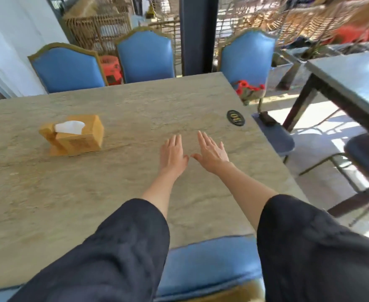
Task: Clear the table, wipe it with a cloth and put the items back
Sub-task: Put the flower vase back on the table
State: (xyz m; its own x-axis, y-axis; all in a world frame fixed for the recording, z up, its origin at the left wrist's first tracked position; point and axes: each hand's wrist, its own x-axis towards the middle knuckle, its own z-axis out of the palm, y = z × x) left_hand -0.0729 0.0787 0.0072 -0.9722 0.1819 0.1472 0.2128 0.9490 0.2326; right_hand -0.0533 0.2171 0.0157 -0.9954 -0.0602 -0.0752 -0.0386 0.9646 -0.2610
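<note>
A beige stone-topped table [114, 192] fills most of the view. On its left part stands a yellow wooden tissue box [74, 136] with a white tissue sticking out. A small black oval number plaque [235, 117] lies near the right edge. My left hand [172, 152] and my right hand [210, 151] are stretched out side by side over the table's middle right, palms down, fingers spread, thumbs almost touching. Both hold nothing. No cloth shows in view.
Three blue chairs [145, 55] stand along the far side and one blue chair back [209, 264] is right in front of me. Red flowers [250, 89] sit past the far right corner. A second table [353, 79] and dark stools [275, 138] stand to the right.
</note>
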